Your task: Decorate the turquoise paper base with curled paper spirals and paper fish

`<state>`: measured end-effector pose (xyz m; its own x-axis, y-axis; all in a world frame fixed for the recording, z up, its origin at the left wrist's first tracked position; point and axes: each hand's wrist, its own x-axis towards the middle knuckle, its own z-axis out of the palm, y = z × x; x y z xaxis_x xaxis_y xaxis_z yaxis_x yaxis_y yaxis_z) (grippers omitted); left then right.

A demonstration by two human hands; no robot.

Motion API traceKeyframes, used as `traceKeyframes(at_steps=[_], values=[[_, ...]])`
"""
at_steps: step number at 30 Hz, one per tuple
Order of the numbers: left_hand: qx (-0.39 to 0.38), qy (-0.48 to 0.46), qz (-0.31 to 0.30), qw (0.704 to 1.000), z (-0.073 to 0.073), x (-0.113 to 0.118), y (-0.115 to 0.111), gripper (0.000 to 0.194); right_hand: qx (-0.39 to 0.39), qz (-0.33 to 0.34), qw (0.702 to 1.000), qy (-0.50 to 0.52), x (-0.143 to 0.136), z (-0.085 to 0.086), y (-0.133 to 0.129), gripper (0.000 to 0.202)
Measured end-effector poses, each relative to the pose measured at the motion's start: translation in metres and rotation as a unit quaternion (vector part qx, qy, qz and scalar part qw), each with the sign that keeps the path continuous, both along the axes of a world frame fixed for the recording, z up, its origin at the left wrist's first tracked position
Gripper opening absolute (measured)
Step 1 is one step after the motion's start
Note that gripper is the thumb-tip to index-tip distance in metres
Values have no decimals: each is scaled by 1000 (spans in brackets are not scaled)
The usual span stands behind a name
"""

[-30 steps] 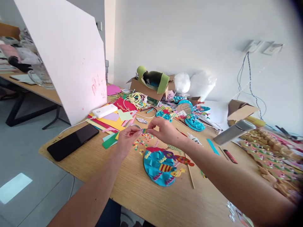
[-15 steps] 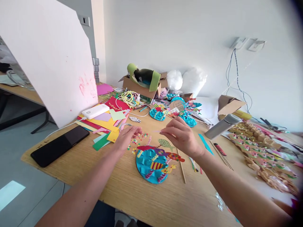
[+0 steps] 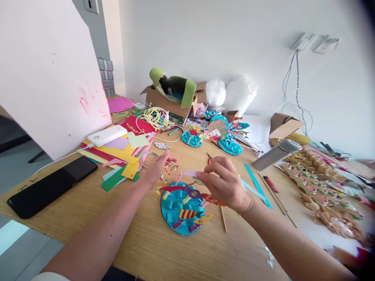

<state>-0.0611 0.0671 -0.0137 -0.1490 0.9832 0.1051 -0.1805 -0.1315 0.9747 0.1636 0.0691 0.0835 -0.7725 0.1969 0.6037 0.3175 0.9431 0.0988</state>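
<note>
A small lilac piece of paper (image 3: 190,173) is pinched between the thumb and fingertips of my right hand (image 3: 227,181). My left hand (image 3: 156,167) is held above the table with fingers stretched out and nothing visible in it, beside a scatter of coloured paper dots (image 3: 170,168). Below and between the hands lies a round blue craft piece (image 3: 171,210) with folded blue paper, curled pink strips and bright paper fish. A green spotted paper fish (image 3: 199,182) is partly covered by my right hand. Under that hand a thin wooden stick (image 3: 223,219) sticks out.
Coloured paper sheets (image 3: 117,152), a white power bank (image 3: 107,135) and a black phone (image 3: 52,187) lie at left. To the right are a grey bottle (image 3: 275,155), a red cutter (image 3: 271,184) and wooden sticks. Similar blue crafts (image 3: 231,146) and a cardboard box (image 3: 164,99) sit behind.
The lilac paper in my right hand now shows its flat side more. My right hand covers more of the green fish. The whole view has shifted a little.
</note>
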Motion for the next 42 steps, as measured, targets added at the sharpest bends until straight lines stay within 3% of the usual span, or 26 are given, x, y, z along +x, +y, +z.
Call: traceKeyframes(at_steps=[5,9,14,27,42], values=[[-3,53,-1,999,6,2,-7,57,-220,-29,975,-5,-25,-6,11,15],[7,101,2,995,8,5,-11,54,-293,-54,954,-42,-35,-12,19,23],[22,107,-22,994,3,5,-12,53,-307,-83,946,-72,-38,-21,22,27],[75,205,-75,973,11,4,-15,64,-305,-117,942,-74,-38,-29,22,26],[73,212,-115,968,7,2,-16,47,-295,-138,941,-89,-42,-29,25,18]])
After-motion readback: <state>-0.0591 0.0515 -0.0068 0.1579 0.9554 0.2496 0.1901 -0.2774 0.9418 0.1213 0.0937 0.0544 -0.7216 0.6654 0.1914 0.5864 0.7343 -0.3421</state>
